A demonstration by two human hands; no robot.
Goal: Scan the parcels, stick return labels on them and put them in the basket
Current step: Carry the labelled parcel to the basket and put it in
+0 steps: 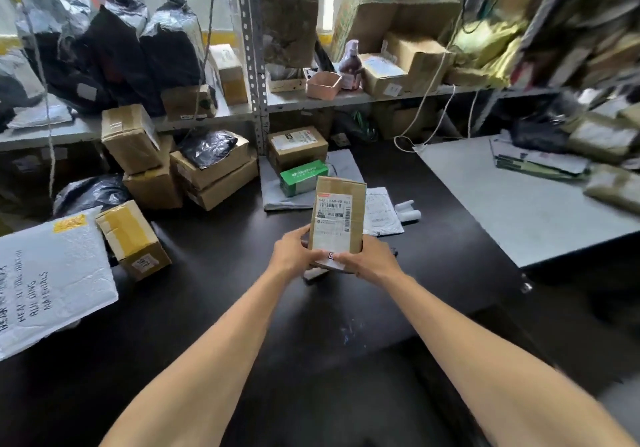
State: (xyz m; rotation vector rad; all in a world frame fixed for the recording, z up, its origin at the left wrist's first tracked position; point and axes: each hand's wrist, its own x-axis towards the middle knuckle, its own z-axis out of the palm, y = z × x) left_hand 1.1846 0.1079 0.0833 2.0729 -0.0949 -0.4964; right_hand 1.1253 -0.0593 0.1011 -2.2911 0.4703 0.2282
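Observation:
A small brown cardboard parcel (338, 220) stands tilted upright above the black table (214, 308), its white shipping label facing me. My left hand (294, 256) grips its lower left edge. My right hand (367, 259) holds the lower right corner, thumb pressing a small white label (330, 256) with a black code onto the parcel's bottom. A grey object (313, 275) lies on the table under the parcel, partly hidden. No basket is in view.
Stacked cardboard boxes (207, 173) and a yellow-taped box (133, 239) sit at the left, beside a white padded mailer (52, 280). A green box (303, 176), a grey poly mailer (381, 213) and white label rolls (408, 209) lie behind. A grey table (519, 197) stands on the right.

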